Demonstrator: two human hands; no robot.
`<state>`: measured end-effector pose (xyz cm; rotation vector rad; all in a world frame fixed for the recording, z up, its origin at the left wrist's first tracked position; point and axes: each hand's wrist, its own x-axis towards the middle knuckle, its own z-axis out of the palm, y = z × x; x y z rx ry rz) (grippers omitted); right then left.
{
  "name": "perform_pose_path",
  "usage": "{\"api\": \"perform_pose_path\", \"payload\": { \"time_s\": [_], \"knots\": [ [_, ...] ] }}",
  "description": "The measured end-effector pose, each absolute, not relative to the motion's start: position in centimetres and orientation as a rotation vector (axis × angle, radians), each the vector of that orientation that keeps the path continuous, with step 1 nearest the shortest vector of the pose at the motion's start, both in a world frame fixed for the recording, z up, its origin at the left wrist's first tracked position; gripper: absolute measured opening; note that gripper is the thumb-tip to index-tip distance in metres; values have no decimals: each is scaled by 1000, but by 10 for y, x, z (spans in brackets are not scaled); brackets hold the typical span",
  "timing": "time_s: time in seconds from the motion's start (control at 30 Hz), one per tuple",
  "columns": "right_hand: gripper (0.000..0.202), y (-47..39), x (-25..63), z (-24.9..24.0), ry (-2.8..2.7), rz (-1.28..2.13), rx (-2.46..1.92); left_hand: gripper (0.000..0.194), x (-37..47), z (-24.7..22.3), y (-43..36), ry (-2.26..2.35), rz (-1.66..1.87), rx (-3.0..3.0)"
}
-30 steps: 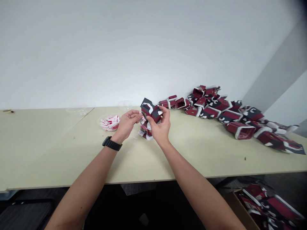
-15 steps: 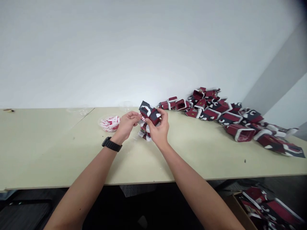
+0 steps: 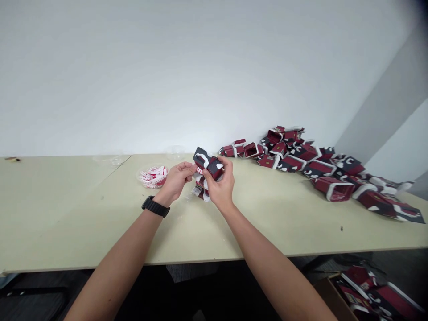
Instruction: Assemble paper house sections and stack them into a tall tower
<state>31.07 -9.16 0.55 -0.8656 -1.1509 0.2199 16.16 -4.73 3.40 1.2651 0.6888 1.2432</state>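
A small dark-red model house point(image 3: 214, 167), with a dark roof and white snow-like trim, is tilted above the table. My right hand point(image 3: 221, 185) grips it, thumb on the near side and fingers around the right end. At the house's left edge, my left hand point(image 3: 179, 178) is closed in a pinch on one end of a red-and-white striped strip point(image 3: 199, 170). The strip lies against the house near my right thumb. Beneath them on the table sits another dark-red and white house point(image 3: 201, 191), partly covered by my hands. Left of my wrist stands a clear bowl point(image 3: 139, 180) of striped pieces point(image 3: 154, 176).
A pile of similar model houses point(image 3: 301, 156) spreads along the right back of the table point(image 3: 83, 223). Below the right edge, a cardboard box point(image 3: 329, 294) holds more houses. Clear plastic covers point(image 3: 112, 159) lie near the wall. A black watch point(image 3: 155, 206) is on my left wrist.
The whole scene sits slightly lower in view as the camera tilts. Both hands keep their hold, and more of the striped strip shows between them.
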Motion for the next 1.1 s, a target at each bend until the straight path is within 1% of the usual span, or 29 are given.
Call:
{"api": "perform_pose_path", "payload": {
  "time_s": [0.13,0.4,0.6,0.8,0.9,1.03,1.1],
  "knots": [
    [47,-90,311,4,-1158,161,-847,45,162,35,-49,694,1209,1279],
    [49,-88,312,2,-1171,129,-845,44,165,34,-52,674,1227,1193],
    [47,-88,313,3,-1169,179,-837,40,167,33,-54,654,1177,1083],
    [47,-88,314,1,-1179,215,-814,36,166,33,-54,663,1171,1133],
    [47,-87,314,0,-1184,209,-816,40,166,33,-54,715,1187,1201],
    [46,-85,315,-1,-1175,229,-825,49,166,35,-57,867,1244,1448],
    [46,-84,315,-1,-1162,245,-821,51,165,37,-58,917,1269,1557]
  ]
}}
